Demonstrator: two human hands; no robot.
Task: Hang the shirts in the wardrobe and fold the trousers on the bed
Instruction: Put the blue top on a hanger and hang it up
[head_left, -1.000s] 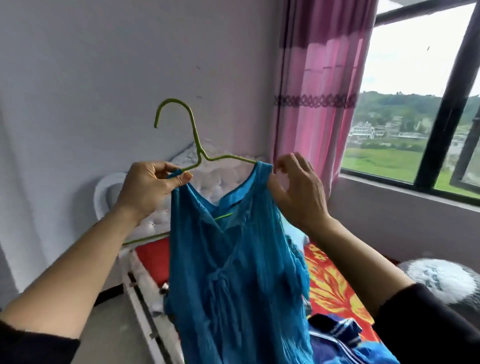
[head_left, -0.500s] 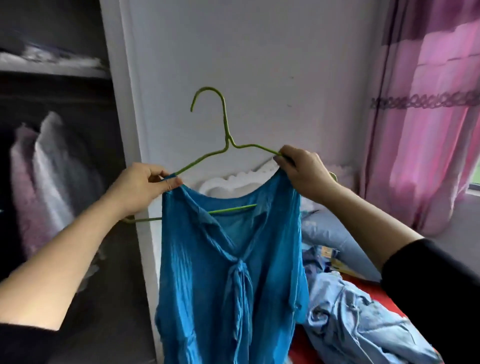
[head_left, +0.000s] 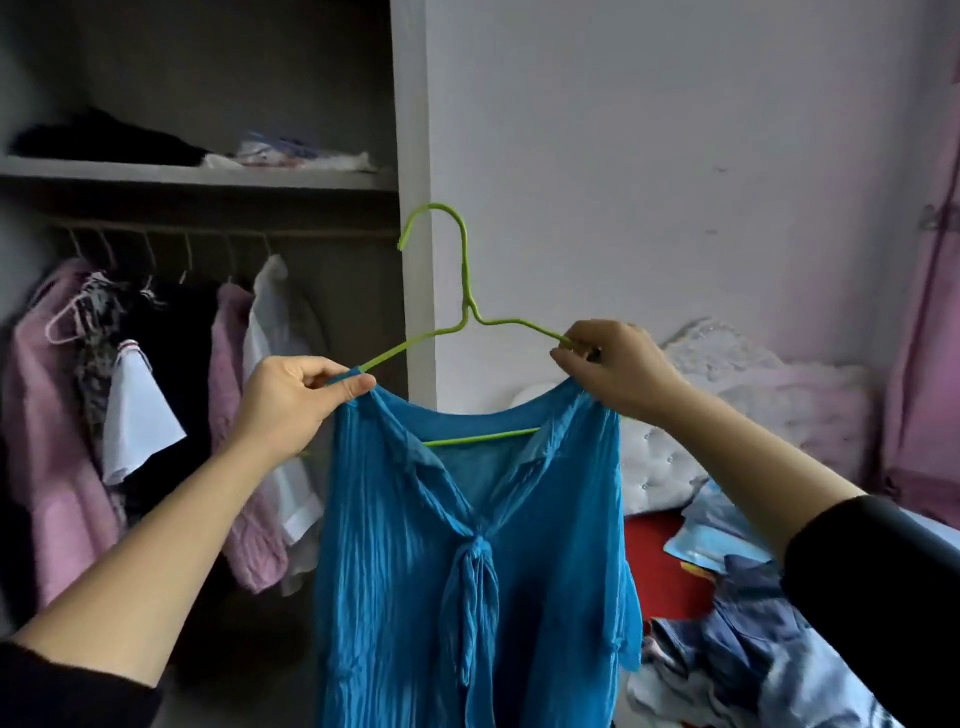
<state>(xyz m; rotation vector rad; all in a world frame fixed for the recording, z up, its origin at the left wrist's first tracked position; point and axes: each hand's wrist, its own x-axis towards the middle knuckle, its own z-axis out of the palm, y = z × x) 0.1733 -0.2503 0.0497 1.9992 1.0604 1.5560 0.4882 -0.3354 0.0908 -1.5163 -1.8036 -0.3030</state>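
You have turned left since half a second ago: the wardrobe (head_left: 208, 312) now fills the left. Your left hand (head_left: 291, 405) and right hand (head_left: 613, 364) each pinch a shirt (head_left: 467, 545) shoulder on the hanger (head_left: 465, 270), held beside the rail (head_left: 223, 231).

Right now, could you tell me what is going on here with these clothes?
A person holds a blue shirt draped on a green hanger beside the open wardrobe. The left hand pinches one shoulder of the shirt; the right hand grips the hanger at the other. It is not yet on the rail, where other garments hang.
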